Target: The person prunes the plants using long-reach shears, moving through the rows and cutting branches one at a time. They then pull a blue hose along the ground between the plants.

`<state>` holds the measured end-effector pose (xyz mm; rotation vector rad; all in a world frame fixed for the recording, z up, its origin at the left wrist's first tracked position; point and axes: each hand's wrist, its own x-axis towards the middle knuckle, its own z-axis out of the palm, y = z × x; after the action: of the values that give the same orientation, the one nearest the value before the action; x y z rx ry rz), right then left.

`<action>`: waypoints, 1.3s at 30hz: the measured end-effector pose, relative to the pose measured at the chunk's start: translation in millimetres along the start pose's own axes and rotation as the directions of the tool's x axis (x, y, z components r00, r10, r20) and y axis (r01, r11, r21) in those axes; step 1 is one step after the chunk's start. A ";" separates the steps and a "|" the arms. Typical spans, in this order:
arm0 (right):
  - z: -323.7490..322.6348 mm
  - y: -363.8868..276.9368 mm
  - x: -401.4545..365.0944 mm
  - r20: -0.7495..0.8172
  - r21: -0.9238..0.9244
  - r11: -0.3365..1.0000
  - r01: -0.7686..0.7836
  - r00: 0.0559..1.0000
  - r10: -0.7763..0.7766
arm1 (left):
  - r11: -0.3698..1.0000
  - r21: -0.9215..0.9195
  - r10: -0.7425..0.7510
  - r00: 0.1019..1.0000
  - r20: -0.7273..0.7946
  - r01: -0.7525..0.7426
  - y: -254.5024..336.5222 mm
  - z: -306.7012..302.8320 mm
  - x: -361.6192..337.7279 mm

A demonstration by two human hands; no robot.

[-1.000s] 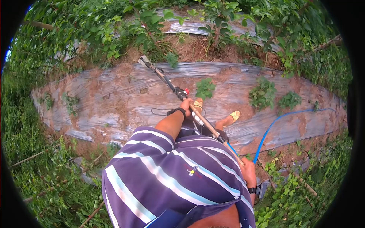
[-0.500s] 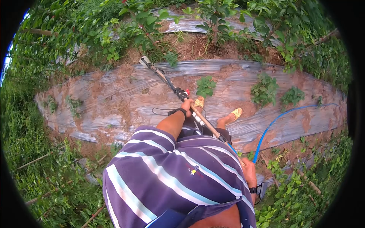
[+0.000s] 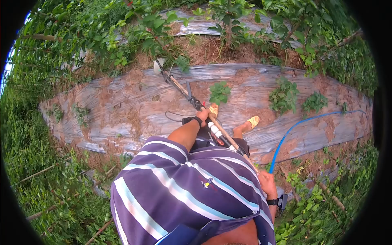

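Observation:
My left hand is wrapped round the middle of a long wooden pole. A dark pipe with white fittings runs along the pole, and a black clamp-like fitting sits just beyond my left hand. At the far end, a pale flat piece hangs above the plastic-covered ground. My right hand is closed round the pole's near end, at my right side. A blue hose comes up beside that hand; where it joins is hidden.
Silvery plastic film with soil on it covers the ground. Small green plants grow through it, one close to my left slipper. Leafy bushes line the far side, with more vegetation on both sides. Sticks lie behind right.
The pole has rolled in my hands: its white fittings show more, a dark lever stands out near the clamp, and the pale end piece has turned. Both hands keep hold.

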<state>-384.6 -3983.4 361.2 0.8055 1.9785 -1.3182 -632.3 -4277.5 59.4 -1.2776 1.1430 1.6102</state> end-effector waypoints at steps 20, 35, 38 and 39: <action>-104.7 92.5 63.0 0.215 -0.016 0.999 0.049 0.976 -0.044 | 0.939 0.248 0.311 0.898 -0.313 -0.239 -39.0 46.9 7.1; 23.0 -88.0 122.5 0.176 -0.555 0.753 0.353 0.935 -0.309 | 0.851 -0.450 0.175 0.954 -0.245 -0.272 98.3 -73.3 28.7; 82.7 -140.8 112.8 0.194 -0.568 0.777 0.273 0.961 -0.196 | 0.891 -0.318 0.209 0.916 -0.343 -0.323 129.2 -132.5 43.4; 94.3 -149.6 116.1 0.197 -0.581 0.767 0.274 0.961 -0.194 | 0.887 -0.334 0.201 0.919 -0.339 -0.317 140.4 -145.7 46.6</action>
<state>-556.3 -4102.0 326.3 0.1601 2.2542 -0.7369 -731.1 -4456.9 25.5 -1.7248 1.2642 1.9626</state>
